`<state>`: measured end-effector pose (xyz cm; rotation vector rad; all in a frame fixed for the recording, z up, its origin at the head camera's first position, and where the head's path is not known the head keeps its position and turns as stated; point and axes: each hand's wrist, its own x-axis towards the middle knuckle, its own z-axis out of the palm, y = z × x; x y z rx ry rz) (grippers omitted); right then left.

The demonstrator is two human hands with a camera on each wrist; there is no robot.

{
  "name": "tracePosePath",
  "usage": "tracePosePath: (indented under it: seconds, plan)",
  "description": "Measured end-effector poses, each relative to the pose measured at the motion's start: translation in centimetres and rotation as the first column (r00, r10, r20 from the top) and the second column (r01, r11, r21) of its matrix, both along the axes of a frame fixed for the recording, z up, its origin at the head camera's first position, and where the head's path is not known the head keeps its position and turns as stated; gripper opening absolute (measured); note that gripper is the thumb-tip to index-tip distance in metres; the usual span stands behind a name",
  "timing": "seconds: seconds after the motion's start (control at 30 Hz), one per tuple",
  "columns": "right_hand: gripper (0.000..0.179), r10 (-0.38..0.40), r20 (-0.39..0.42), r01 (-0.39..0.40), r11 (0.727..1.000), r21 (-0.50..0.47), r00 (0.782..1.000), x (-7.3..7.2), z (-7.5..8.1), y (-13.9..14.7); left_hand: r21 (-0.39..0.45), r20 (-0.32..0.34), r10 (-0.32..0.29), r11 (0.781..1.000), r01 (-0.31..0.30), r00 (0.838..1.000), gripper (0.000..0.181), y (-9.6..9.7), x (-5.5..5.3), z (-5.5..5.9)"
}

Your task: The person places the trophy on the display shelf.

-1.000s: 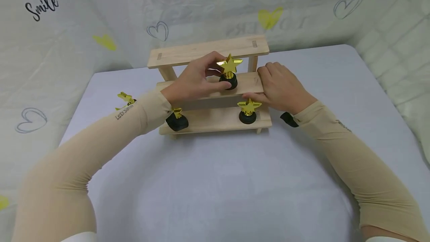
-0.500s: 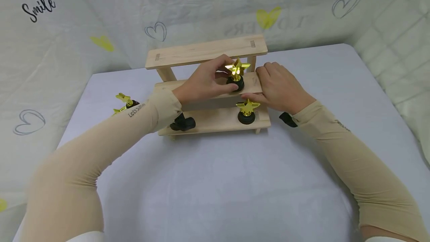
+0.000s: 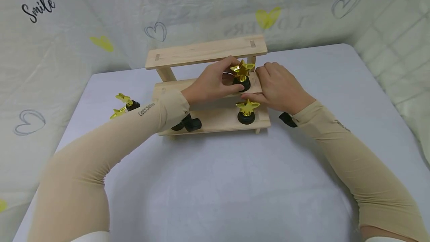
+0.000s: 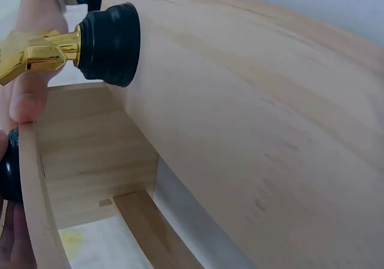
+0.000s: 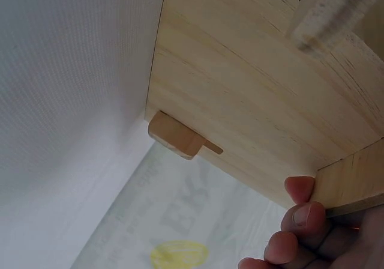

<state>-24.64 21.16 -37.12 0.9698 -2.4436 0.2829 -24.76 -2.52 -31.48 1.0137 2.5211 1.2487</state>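
My left hand (image 3: 215, 81) pinches a gold star trophy (image 3: 242, 71) by its black base, with the thumb in front. The trophy stands upright at the right end of the middle step of a wooden three-tier display stand (image 3: 208, 49). My right hand (image 3: 280, 85) grips that step's right end. In the right wrist view its fingertips (image 5: 306, 215) curl round the board. Below, a second star trophy (image 3: 247, 111) stands on the right of the bottom step. The left wrist view shows this trophy (image 4: 111, 44) on its board, close to the right thumb.
Two more gold star trophies lie on the white table at left, one nearer (image 3: 117, 113) and one with a black base (image 3: 132, 105). Black shapes (image 3: 193, 124) under my left wrist cover the bottom step's left end. A printed backdrop (image 3: 201, 6) hangs behind the table.
My left hand has moved right along the middle step with the trophy, bringing it close to the right hand. The right hand has kept its grip in place.
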Motion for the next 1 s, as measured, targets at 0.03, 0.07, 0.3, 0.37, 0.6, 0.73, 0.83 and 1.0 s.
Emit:
tracePosePath:
  seconds: [0.03,0.07,0.3,0.37,0.6,0.73,0.83,1.0]
  plan:
    - [0.104,0.002,-0.003,-0.002,1.000,-0.003,1.000,0.0,0.0,0.0,0.002,-0.001,0.001,1.000,-0.001,1.000,0.042,0.1,0.0,-0.1]
    - [0.103,0.005,-0.004,-0.005,1.000,-0.004,1.000,0.0,0.0,0.0,0.002,-0.002,0.003,1.000,-0.003,1.000,0.043,0.1,0.0,-0.1]
    - [0.101,0.014,-0.021,-0.014,1.000,-0.012,1.000,0.1,0.0,0.0,0.009,-0.002,-0.001,1.000,0.001,1.000,0.046,0.4,-0.1,-0.5]
    - [0.099,0.017,-0.024,-0.017,1.000,-0.013,1.000,0.1,0.0,0.0,0.009,0.001,0.003,1.000,-0.003,1.000,0.047,0.5,0.0,-0.5]
    - [0.099,0.017,-0.020,-0.017,1.000,-0.011,1.000,0.1,0.0,0.0,-0.001,-0.001,0.025,1.000,-0.025,1.000,0.052,0.5,0.2,-0.4]
    - [0.098,0.023,-0.024,-0.023,1.000,-0.007,0.999,0.1,0.1,0.0,-0.027,-0.027,0.050,0.998,-0.051,0.998,0.062,0.3,0.5,-0.2]
    - [0.098,0.025,-0.025,-0.025,1.000,-0.004,0.999,0.2,0.1,-0.1,-0.044,-0.038,0.074,0.996,-0.075,0.997,0.068,0.1,0.6,0.0]
    - [0.100,0.015,-0.011,-0.015,1.000,0.002,1.000,0.2,0.1,0.1,-0.028,-0.015,0.104,0.994,-0.105,0.994,0.063,-0.4,1.0,0.4]
